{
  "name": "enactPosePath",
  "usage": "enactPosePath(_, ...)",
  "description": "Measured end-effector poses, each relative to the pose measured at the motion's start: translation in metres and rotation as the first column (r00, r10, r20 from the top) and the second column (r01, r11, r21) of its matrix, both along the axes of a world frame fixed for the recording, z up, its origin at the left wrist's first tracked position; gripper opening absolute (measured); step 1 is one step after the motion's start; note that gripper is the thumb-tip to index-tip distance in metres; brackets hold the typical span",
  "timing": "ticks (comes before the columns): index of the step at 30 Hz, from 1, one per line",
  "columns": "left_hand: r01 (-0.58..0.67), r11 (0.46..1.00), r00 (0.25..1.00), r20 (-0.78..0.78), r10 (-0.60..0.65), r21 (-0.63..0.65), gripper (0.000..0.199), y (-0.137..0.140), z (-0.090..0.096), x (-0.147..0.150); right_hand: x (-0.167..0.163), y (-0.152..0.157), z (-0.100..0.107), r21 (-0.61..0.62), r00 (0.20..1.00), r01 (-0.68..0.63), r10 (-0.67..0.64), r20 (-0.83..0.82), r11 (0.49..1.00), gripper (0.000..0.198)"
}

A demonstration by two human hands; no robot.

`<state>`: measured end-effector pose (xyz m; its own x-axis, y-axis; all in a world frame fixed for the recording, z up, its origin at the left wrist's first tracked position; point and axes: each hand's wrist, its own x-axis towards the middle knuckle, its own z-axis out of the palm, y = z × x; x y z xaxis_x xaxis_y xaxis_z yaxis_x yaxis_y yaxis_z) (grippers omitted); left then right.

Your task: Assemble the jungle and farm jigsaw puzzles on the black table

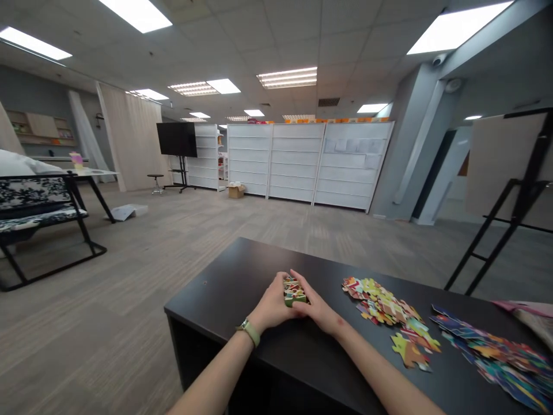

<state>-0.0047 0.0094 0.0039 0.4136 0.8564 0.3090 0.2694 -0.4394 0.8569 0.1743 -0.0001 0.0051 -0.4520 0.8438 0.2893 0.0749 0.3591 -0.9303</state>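
The left hand (275, 301) and right hand (318, 310) gripped a small, boxy, green-and-red cardboard puzzle stack (294, 291) between them

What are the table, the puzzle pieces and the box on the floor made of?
Table: perhaps laminated board; the dark top looks smooth with a soft sheen.
Puzzle pieces: probably printed cardboard, finish unclear; thin, flat, knobbed shapes.
Box: most likely cardboard, matt; plain brown sides.

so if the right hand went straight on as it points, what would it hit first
The right hand would likely meet the stack of puzzle pieces it cups, then the left hand; depth there is hard to judge.
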Motion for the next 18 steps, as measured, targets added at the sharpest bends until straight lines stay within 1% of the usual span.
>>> enactPosePath(2,0.093,0.995,0.995,0.027,-0.094,0.021,0.075,0.000,0.004,-0.007,0.002,0.004,-0.003,0.030,0.998,0.045,-0.046,0.034,0.999,0.083)
enactPosePath(3,0.113,0.993,0.993,0.032,-0.113,0.026,0.076,0.000,0.004,-0.011,0.002,0.007,-0.004,0.020,0.997,0.070,-0.071,0.031,0.997,0.078)
enactPosePath(4,0.117,0.993,0.992,0.036,-0.118,0.028,0.081,0.001,0.004,-0.015,0.001,0.008,-0.005,-0.003,0.995,0.099,-0.098,0.019,0.995,0.074)
enactPosePath(6,0.099,0.994,0.994,0.031,-0.100,0.044,0.101,0.002,0.000,-0.021,-0.002,0.011,-0.007,-0.052,0.981,0.195,-0.196,0.004,0.979,0.067)
enactPosePath(8,0.084,0.992,0.996,-0.008,-0.084,0.093,0.116,0.004,-0.006,-0.024,-0.005,0.014,-0.008,-0.030,0.933,0.356,-0.353,0.070,0.934,0.058)
enactPosePath(9,0.078,0.989,0.997,-0.035,-0.074,0.123,0.117,0.006,-0.009,-0.023,-0.006,0.015,-0.008,0.012,0.894,0.430,-0.428,0.132,0.903,0.052)
enactPosePath(10,0.068,0.986,0.996,-0.063,-0.060,0.150,0.113,0.007,-0.012,-0.022,-0.006,0.017,-0.009,0.064,0.853,0.482,-0.485,0.195,0.874,0.046)
enactPosePath(11,0.052,0.984,0.995,-0.091,-0.037,0.170,0.107,0.009,-0.013,-0.020,-0.005,0.019,-0.009,0.108,0.819,0.508,-0.518,0.245,0.855,0.040)
enactPosePath(12,0.032,0.983,0.993,-0.117,-0.011,0.180,0.100,0.011,-0.014,-0.018,-0.004,0.021,-0.010,0.133,0.801,0.515,-0.531,0.277,0.847,0.037)
enactPosePath(15,-0.032,0.985,0.982,-0.179,0.063,0.172,0.091,0.015,-0.014,-0.012,0.000,0.025,-0.012,0.126,0.802,0.516,-0.530,0.277,0.847,0.041)
enactPosePath(18,-0.071,0.986,0.974,-0.204,0.101,0.153,0.094,0.016,-0.012,-0.011,0.005,0.025,-0.013,0.124,0.806,0.532,-0.546,0.231,0.838,0.051)
